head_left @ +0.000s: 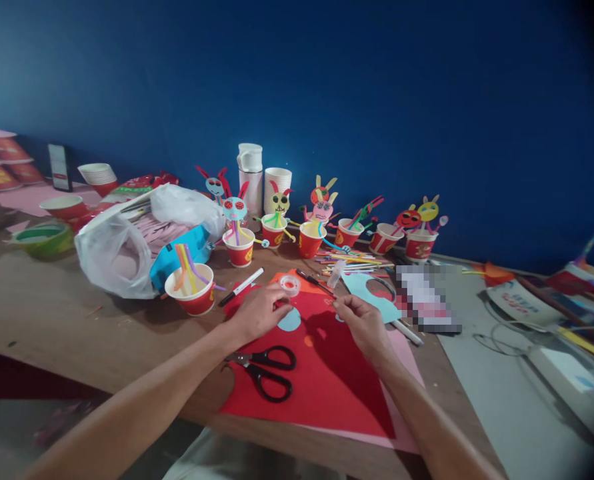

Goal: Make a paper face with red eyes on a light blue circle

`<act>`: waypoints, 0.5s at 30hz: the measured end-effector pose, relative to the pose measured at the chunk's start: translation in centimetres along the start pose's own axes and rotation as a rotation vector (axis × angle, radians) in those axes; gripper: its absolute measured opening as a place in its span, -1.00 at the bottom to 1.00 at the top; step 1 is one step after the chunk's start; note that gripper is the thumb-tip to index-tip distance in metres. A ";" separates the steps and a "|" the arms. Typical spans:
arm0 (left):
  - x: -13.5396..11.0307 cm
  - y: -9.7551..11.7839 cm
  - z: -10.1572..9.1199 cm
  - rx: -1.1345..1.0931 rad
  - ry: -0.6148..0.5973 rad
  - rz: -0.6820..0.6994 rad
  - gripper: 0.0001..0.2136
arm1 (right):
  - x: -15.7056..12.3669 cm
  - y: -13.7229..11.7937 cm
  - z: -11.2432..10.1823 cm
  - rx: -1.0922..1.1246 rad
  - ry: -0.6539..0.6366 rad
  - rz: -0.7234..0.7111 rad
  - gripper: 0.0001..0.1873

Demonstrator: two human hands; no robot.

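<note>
My left hand [261,312] is closed with curled fingers over the red paper sheet [337,387]. Whatever its fingers hold, if anything, is hidden. Just beyond them lies a clear tape roll [289,286], and a light blue paper circle [289,320] is beside the thumb. My right hand [364,321] pinches its thumb and fingers together; what is in them is too small to make out. A dark pen [314,281] ends close to those fingertips. Black-handled scissors [267,370] rest on the red sheet, nearer to me.
Red cups with paper-faced straw figures [239,247] stand along the wall. A cup of straws [191,297], a plastic bag [121,260] and a marker [241,287] are at left. Loose straws [357,261], blue paper [371,293] and a pixelated object [427,297] lie at right.
</note>
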State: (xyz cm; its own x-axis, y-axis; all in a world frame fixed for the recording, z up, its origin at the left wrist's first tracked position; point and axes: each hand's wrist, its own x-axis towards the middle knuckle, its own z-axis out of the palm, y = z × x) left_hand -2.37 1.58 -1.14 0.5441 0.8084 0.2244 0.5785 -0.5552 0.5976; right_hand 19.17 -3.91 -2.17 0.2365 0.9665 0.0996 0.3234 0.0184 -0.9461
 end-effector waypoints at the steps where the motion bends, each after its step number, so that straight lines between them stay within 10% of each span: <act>1: -0.1 -0.1 0.1 0.040 -0.020 -0.008 -0.74 | 0.0 0.1 0.0 0.000 -0.002 0.001 -0.72; 15: -0.4 0.4 0.2 0.254 -0.142 -0.035 -0.63 | -0.2 -0.4 0.1 -0.017 -0.048 0.049 -0.71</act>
State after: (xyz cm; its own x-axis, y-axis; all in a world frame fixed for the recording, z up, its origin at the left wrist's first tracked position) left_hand -2.26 1.00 -1.19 0.5906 0.8023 0.0867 0.7222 -0.5734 0.3869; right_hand 18.89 -4.07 -1.81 0.2084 0.9773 0.0377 0.3283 -0.0336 -0.9440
